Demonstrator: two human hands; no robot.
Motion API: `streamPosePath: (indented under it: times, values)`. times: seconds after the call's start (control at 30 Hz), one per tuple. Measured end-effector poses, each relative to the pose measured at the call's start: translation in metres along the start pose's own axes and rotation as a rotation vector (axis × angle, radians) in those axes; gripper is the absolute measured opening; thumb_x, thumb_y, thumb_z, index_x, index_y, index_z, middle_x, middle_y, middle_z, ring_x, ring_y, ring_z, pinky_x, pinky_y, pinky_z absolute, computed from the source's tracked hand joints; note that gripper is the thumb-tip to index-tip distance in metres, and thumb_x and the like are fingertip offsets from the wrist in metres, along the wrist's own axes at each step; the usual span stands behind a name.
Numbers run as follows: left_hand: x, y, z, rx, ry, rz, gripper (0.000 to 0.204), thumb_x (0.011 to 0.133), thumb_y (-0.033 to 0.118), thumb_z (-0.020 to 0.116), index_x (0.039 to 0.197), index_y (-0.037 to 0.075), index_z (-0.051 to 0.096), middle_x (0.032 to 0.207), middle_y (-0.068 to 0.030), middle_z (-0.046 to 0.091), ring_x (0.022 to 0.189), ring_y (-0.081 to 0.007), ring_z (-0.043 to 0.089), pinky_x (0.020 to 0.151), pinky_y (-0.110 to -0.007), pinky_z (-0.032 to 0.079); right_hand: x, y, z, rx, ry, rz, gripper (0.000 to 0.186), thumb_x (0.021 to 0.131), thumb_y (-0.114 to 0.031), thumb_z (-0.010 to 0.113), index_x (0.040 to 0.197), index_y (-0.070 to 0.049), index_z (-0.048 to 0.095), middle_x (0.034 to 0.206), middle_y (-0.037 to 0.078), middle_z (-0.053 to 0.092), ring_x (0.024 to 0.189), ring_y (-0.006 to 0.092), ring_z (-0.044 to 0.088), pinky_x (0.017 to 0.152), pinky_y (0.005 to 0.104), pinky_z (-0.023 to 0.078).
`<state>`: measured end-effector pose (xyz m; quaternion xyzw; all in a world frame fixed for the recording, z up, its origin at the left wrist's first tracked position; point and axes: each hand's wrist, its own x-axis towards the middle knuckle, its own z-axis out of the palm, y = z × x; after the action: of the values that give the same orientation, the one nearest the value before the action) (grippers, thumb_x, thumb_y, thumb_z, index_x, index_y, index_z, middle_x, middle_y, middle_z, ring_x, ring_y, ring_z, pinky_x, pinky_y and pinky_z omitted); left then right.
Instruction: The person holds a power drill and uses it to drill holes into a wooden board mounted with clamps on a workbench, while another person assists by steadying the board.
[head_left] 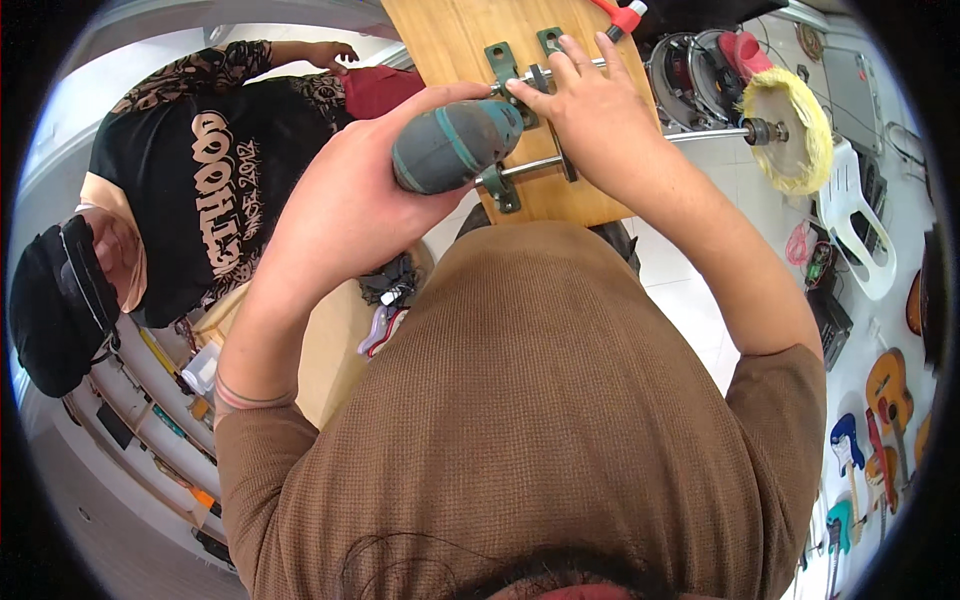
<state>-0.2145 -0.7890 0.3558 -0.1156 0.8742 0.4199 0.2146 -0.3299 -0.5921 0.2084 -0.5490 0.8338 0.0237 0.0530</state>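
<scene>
My left hand (350,190) is wrapped around a grey-blue power drill (440,148), seen end-on over the left of a wooden board (440,35); its tip is mostly hidden. On the board are green metal brackets (499,62), steel rods (530,164) and a dark flat bar (569,170). My right hand (590,110) lies over this hardware with fingers spread, the thumb touching near the left bracket and the fingertips near the upper rod and bracket.
Another person (200,180) is at left. A red-and-white tool (622,20) sits at the board's far edge. At right are a long shaft with a yellow fluffy wheel (790,135), drums (685,85), a white plastic chair (850,230) and several guitars (888,390). Shelves line the lower left.
</scene>
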Motion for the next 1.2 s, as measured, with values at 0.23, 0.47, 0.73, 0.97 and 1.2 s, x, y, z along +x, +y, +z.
streamPosePath:
  times: [0.23,0.47,0.73,0.97,1.2]
  values:
    - [0.008,-0.006,0.009,-0.025,-0.001,-0.003,0.061,0.087,0.003,0.075,0.146,0.01,0.061,0.112,-0.0068,0.077,0.097,-0.0092,0.068,0.09,-0.029,0.055,-0.001,0.004,0.006,-0.046,0.022,-0.042,0.058,0.096,-0.012,0.061,0.151,-0.03,0.058,0.14,0.016,0.06,0.148,0.0315,0.046,0.126,0.0564,0.027]
    - [0.015,-0.011,0.015,-0.029,0.007,-0.012,0.059,0.088,0.003,0.074,0.145,0.009,0.061,0.111,-0.0038,0.076,0.096,-0.0069,0.066,0.088,-0.027,0.054,0.0,0.009,-0.011,-0.01,-0.024,-0.06,0.059,0.095,-0.012,0.062,0.151,-0.031,0.058,0.14,0.015,0.059,0.146,0.0305,0.047,0.126,0.0548,0.027]
    - [0.021,-0.005,0.016,-0.013,-0.025,-0.034,0.058,0.088,0.002,0.074,0.144,0.009,0.062,0.11,-0.0028,0.076,0.092,-0.006,0.065,0.084,-0.026,0.054,-0.003,0.021,-0.03,0.126,-0.136,-0.093,0.063,0.092,-0.024,0.065,0.153,-0.017,0.053,0.149,0.023,0.053,0.15,0.0412,0.04,0.125,0.0561,0.026]
    - [0.024,-0.011,0.021,-0.002,-0.014,-0.007,0.059,0.087,0.002,0.074,0.144,0.009,0.062,0.11,-0.0023,0.076,0.091,-0.0054,0.064,0.082,-0.025,0.054,-0.005,0.022,-0.035,0.145,-0.122,-0.104,0.058,0.095,-0.022,0.061,0.152,-0.017,0.055,0.148,0.023,0.053,0.15,0.0406,0.039,0.125,0.0559,0.026]
    - [0.026,0.0,0.022,0.056,-0.042,-0.055,0.058,0.087,0.004,0.074,0.143,0.009,0.062,0.112,-0.0075,0.076,0.098,-0.011,0.069,0.092,-0.03,0.054,-0.006,0.025,-0.038,0.099,-0.145,-0.123,0.054,0.097,-0.021,0.059,0.151,-0.017,0.057,0.149,0.021,0.053,0.15,0.039,0.038,0.127,0.0549,0.022]
